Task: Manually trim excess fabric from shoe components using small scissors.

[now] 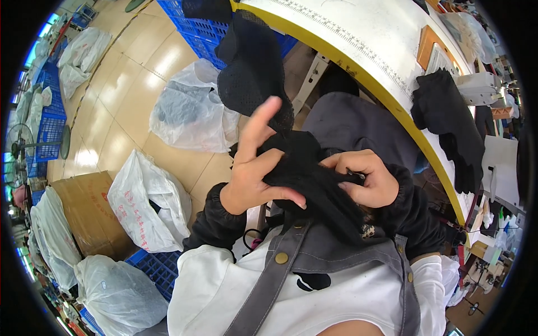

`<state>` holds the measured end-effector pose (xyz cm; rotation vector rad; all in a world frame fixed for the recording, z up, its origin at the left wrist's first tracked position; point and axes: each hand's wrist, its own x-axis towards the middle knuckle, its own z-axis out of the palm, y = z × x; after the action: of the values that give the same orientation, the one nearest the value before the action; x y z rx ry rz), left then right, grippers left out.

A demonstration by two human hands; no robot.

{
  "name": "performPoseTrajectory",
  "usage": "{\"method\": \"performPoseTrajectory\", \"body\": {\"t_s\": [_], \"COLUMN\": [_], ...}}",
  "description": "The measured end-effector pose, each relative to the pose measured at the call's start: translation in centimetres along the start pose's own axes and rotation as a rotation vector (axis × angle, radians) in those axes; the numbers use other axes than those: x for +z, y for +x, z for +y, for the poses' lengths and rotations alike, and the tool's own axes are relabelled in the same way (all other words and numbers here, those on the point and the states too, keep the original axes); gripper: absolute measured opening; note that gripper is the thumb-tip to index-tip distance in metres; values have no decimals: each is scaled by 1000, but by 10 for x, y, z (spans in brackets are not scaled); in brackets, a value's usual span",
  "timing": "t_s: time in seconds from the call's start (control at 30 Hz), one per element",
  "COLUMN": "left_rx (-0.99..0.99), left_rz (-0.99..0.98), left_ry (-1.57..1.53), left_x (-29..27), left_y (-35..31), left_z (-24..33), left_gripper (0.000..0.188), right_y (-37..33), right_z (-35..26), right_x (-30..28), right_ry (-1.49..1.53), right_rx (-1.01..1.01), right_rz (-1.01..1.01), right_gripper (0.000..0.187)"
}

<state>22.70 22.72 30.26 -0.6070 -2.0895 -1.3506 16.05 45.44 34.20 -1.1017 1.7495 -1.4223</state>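
Note:
A bunched piece of black fabric (308, 173) lies over my lap, against the grey apron. My left hand (252, 168) is at its left side with the index finger stretched up and the thumb apart, the thumb reaching over the cloth. At the right side of the cloth, my right hand (367, 178) is closed, pinching a fold of it between thumb and fingers. A small dark bit shows inside its grip, too unclear to name. Beyond my left hand, a long strip of black mesh fabric (252, 73) extends down from the blue crate's side.
A white table with a yellow edge (386, 95) curves round the right, bearing more black fabric (448, 123) beside a white sewing machine (479, 87). Filled plastic bags (190, 106), a cardboard box (89, 213) and blue crates (207, 39) stand on the tiled floor.

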Motion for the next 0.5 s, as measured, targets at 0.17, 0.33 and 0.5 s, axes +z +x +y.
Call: {"method": "performPoseTrajectory", "body": {"t_s": [0.17,0.33,0.5], "left_rx": [-95,-69,-78], "left_rz": [-209,-236,-237], "left_ry": [-268,-248,-248], "left_x": [-4,-3,-4], "left_y": [2,4,4], "left_z": [5,6,6], "left_gripper": [61,61,61], "right_y": [13,42,58], "right_z": [-5,-9,-7], "right_x": [-14,-25,-20], "right_ry": [152,58,142], "right_rx": [125,329,370], "right_rz": [-40,-152,-232], "right_gripper": [48,43,44]}}
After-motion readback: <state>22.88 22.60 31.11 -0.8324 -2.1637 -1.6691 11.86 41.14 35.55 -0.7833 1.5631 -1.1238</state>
